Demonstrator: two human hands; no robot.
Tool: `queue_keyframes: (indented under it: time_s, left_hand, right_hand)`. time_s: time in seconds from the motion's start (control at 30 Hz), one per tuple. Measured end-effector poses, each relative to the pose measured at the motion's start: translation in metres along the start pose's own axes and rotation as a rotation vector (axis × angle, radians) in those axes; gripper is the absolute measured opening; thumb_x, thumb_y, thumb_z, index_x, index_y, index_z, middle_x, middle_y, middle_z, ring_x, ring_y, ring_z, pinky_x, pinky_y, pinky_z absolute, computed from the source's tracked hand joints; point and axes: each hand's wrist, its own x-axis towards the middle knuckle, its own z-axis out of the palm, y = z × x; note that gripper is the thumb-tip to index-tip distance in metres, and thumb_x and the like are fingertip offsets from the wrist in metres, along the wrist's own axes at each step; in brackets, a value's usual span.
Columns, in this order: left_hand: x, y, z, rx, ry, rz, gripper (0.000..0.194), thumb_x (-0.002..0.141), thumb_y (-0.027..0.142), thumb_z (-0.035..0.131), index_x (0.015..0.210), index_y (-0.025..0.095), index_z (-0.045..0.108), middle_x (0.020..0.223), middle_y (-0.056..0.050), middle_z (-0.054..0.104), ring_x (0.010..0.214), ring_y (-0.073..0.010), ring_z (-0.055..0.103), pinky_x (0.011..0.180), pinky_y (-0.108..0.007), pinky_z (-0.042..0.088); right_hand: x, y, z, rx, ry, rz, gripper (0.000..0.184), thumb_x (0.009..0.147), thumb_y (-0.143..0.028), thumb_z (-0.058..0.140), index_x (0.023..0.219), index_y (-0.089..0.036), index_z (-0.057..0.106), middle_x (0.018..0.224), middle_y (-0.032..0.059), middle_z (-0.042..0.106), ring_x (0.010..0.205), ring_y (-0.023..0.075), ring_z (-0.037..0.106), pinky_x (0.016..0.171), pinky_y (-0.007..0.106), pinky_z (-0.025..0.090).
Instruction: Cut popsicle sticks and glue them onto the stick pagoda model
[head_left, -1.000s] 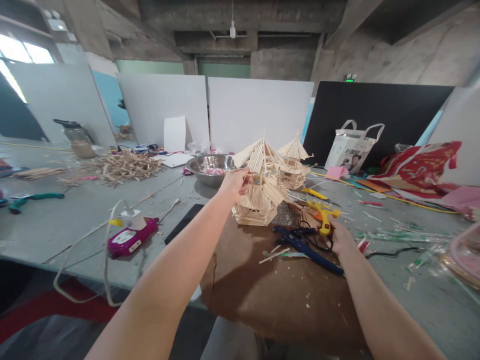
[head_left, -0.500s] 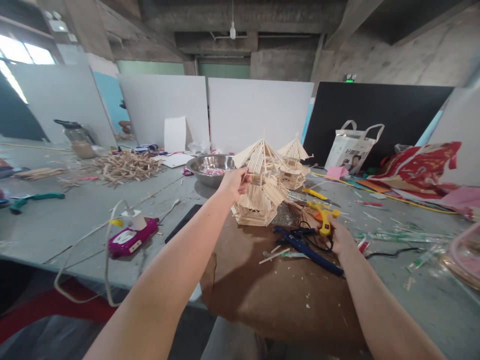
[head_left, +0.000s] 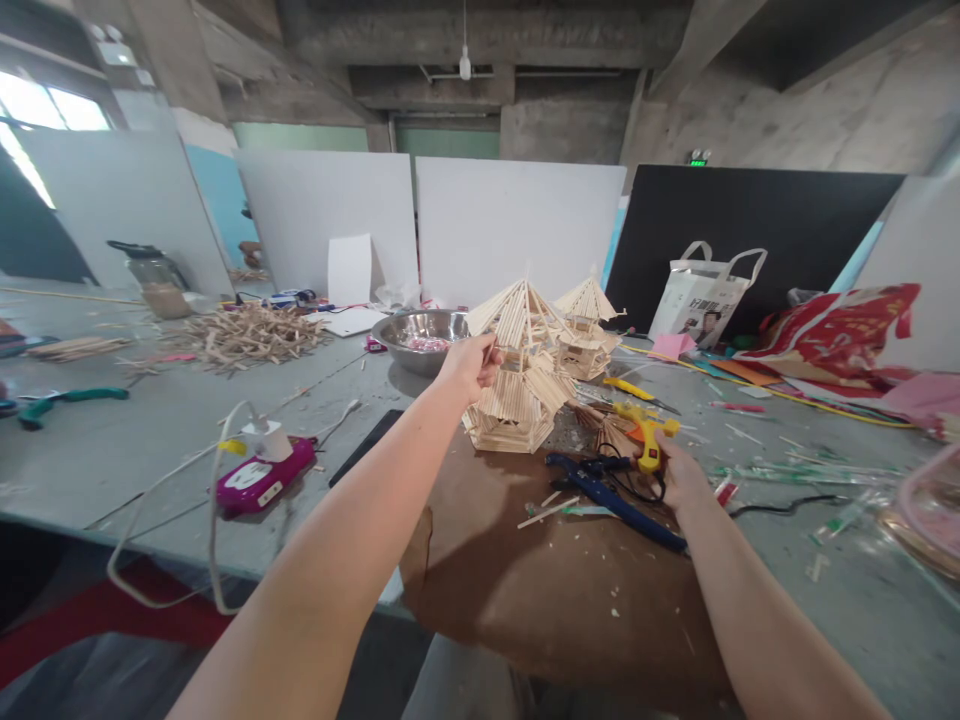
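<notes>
A pagoda model built of thin wooden sticks stands on a brown board, its tiered roofs spreading outward. At its left side, under the upper roof, my left hand is closed on it with curled fingers. My right hand grips a yellow glue gun, right of the model. Blue-handled pliers lie just below the glue gun, beside a few loose sticks. Behind the first model stands a second stick pagoda, partly hidden.
Left of the models sit a steel bowl, a heap of sticks and a purple power strip with a looping white cable. A yellow utility knife, colored papers and a white bag lie to the right.
</notes>
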Motion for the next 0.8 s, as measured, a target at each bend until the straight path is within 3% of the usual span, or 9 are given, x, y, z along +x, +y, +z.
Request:
queue_keyframes:
  time_s: [0.8]
  left_hand:
    - [0.0008, 0.002, 0.0009, -0.011, -0.017, -0.009, 0.02, 0.067, 0.017, 0.043, 0.049, 0.015, 0.035, 0.038, 0.003, 0.044, 0.022, -0.0007, 0.018, 0.029, -0.017, 0.005]
  right_hand:
    - [0.0054, 0.0021, -0.0032, -0.027, -0.007, -0.005, 0.012, 0.073, -0.031, 0.046, 0.075, -0.019, 0.047, 0.043, -0.003, 0.054, 0.035, 0.0124, 0.052, 0.025, 0.016, 0.033]
